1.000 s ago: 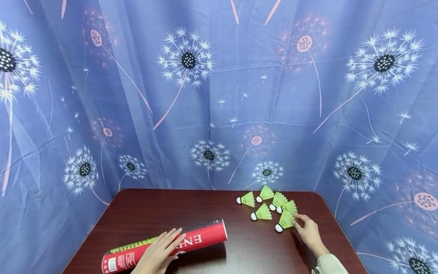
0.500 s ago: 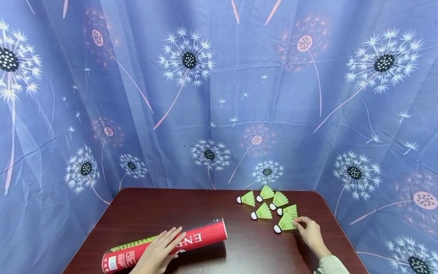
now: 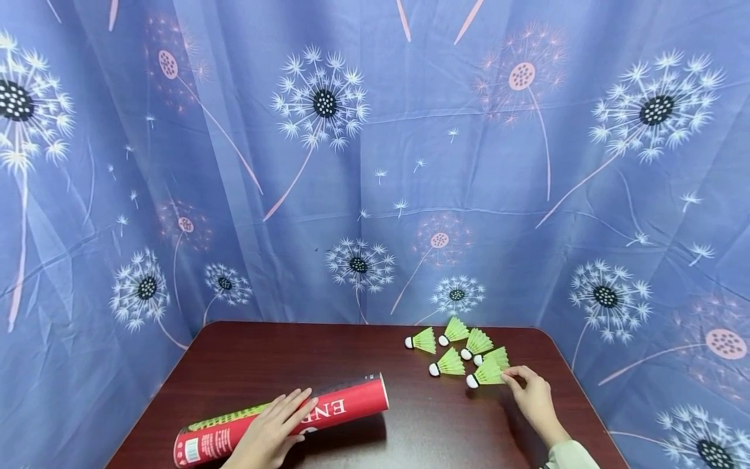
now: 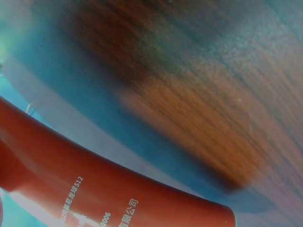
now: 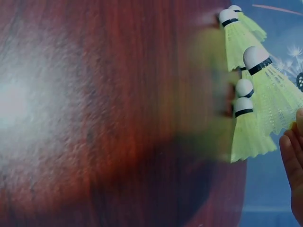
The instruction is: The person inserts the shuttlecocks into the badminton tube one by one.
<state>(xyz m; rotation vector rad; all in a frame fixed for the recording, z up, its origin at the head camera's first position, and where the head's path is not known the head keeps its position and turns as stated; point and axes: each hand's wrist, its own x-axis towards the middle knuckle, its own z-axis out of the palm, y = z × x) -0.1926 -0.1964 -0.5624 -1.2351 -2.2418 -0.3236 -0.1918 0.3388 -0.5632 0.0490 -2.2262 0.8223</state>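
Between thumb and fingers, my right hand (image 3: 534, 398) pinches the skirt edge of a yellow-green shuttlecock (image 3: 487, 374), its white cork pointing left. In the right wrist view this shuttlecock (image 5: 279, 94) looks nearer than the others, and only part of the right hand (image 5: 294, 156) shows. My left hand (image 3: 274, 426) rests on a red shuttlecock tube (image 3: 357, 400), fingers extended across its top and thumb on the near side. The tube lies on its side, with a pale rim at its right end. The left wrist view shows the tube (image 4: 104, 175) with white lettering.
Several other shuttlecocks (image 3: 450, 363) lie grouped at the back right of the dark red-brown table (image 3: 328, 352). A blue curtain (image 3: 398, 163) with a dandelion print hangs behind the table and along both sides.
The pinched shuttlecock has shifted slightly left and away, and now overlaps its neighbour in the head view. The left hand and tube have stayed in place.
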